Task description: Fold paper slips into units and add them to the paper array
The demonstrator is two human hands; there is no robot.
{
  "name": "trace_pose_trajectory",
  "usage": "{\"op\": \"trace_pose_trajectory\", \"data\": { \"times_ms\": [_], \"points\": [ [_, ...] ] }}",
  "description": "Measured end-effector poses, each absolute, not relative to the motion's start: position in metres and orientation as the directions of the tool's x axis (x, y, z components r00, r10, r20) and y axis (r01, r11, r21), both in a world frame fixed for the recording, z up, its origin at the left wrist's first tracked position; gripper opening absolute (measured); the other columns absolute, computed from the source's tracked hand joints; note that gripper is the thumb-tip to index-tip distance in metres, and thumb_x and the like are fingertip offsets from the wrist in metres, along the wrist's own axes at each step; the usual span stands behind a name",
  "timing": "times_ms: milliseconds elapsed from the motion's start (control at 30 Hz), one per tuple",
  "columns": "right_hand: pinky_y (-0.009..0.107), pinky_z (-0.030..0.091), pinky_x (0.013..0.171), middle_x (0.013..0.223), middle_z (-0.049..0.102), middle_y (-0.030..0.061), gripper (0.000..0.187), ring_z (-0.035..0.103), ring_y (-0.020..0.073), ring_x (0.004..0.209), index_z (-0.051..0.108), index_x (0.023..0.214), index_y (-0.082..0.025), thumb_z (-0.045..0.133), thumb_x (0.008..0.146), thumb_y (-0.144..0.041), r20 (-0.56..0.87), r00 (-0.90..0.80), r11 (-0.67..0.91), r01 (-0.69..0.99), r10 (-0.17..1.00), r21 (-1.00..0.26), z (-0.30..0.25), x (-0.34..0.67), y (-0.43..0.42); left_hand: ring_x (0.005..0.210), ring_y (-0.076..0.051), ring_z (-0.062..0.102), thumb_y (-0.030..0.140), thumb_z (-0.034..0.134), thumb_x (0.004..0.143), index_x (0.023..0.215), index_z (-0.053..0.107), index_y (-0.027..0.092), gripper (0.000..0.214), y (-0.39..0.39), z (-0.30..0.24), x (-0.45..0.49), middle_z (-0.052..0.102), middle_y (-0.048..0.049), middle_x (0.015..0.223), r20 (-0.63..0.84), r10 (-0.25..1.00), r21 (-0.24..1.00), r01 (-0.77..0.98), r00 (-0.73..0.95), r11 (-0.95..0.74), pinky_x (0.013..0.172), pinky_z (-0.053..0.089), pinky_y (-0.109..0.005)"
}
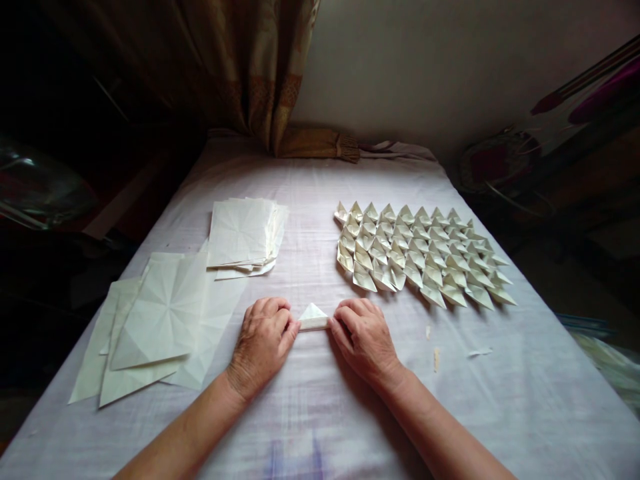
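A small folded piece of paper, with a pointed peak on top and a narrow band below, lies at the middle of the cloth-covered surface. My left hand pinches its left end, fingers closed. At the opposite end, my right hand grips the paper in the same way. Its two ends are hidden under my fingers. Beyond my right hand stand rows of folded paper boats, set close together. Left of my left hand lie loose creased paper sheets.
A stack of creased square sheets lies farther back on the left. Small paper scraps are scattered right of my right hand. The pale cloth reaches back to a brown curtain and a wall.
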State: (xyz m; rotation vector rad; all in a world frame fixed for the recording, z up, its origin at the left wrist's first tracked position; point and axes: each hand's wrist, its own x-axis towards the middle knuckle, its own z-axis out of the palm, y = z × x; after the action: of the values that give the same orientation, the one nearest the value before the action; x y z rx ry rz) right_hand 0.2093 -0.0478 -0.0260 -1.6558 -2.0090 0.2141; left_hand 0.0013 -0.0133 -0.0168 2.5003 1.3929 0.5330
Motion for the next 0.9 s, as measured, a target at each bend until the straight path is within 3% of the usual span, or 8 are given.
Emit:
{"op": "trace_pose_trajectory", "data": {
  "times_ms": [533, 700, 900],
  "points": [
    [0.034, 0.032, 0.076, 0.085, 0.062, 0.0028, 0.020, 0.051, 0.0202, 0.083, 0.057, 0.071, -0.020, 0.062, 0.088, -0.029, 0.264, -0.036, 0.156, 0.879, 0.964, -0.451, -0.027, 0.207, -0.049, 0.102, -0.026, 0.053, 0.023, 0.058, 0.086, 0.072, 0.054, 0.020, 0.016, -0.016, -0.015, 0.004, 0.062, -0.0078, 0.108, 0.185, 0.877, 0.378, 0.792, 0.444, -0.480, 0.089, 0.042, -0.042],
    [0.034, 0.033, 0.079, 0.091, 0.063, 0.0026, 0.001, 0.052, 0.0202, 0.088, 0.061, 0.087, -0.021, 0.062, 0.086, -0.021, 0.285, -0.017, 0.164, 0.849, 0.958, -0.503, -0.030, 0.205, -0.051, 0.103, -0.027, 0.052, 0.022, 0.059, 0.086, 0.084, 0.054, 0.020, 0.006, -0.017, -0.018, 0.003, 0.061, -0.0089, 0.109, 0.224, 0.872, 0.380, 0.785, 0.435, -0.490, 0.089, 0.042, -0.043],
    [0.036, 0.033, 0.085, 0.101, 0.063, 0.0040, 0.009, 0.053, 0.0211, 0.096, 0.065, 0.082, -0.023, 0.058, 0.086, -0.018, 0.273, -0.047, 0.184, 0.844, 0.961, -0.503, -0.025, 0.192, -0.050, 0.104, -0.026, 0.052, 0.024, 0.060, 0.087, 0.083, 0.059, 0.022, 0.004, -0.017, -0.016, 0.005, 0.061, -0.0060, 0.111, 0.178, 0.879, 0.391, 0.788, 0.442, -0.475, 0.089, 0.041, -0.043]
  ]
}}
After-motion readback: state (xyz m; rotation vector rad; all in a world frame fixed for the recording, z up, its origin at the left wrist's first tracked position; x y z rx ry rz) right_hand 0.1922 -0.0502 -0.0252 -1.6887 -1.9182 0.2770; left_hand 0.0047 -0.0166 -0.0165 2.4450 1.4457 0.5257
